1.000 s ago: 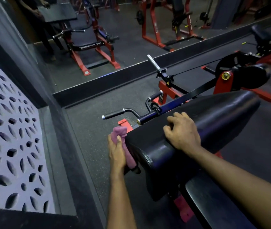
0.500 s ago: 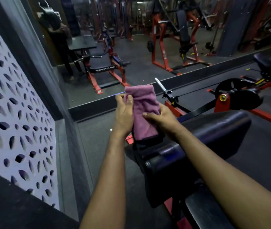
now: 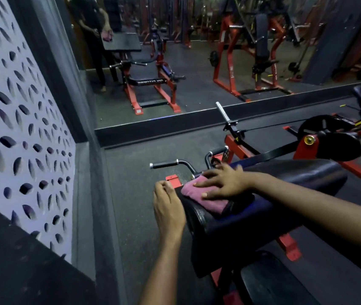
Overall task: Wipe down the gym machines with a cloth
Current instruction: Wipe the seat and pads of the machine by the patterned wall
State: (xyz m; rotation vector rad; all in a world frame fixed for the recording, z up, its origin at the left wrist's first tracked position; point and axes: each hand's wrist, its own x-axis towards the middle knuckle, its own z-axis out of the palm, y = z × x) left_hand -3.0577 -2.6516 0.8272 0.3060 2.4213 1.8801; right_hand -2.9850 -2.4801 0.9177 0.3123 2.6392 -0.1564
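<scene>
Pink cloth (image 3: 199, 194): lately held up between both hands, now flat on the black pad's (image 3: 296, 177) near end. Right hand (image 3: 223, 183): fingers spread, pressing it down. Left hand (image 3: 168, 208): released, loosely curled, empty, just beside the pad. Wiping looks ready to resume

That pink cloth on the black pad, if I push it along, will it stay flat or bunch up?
Probably floppy: the cloth lies folded and drapes over the curved pad. It likely slides easily, since the pad looks glossy. Pressed flat by the right hand, it should hold its shape; loose edges may bunch.
</scene>
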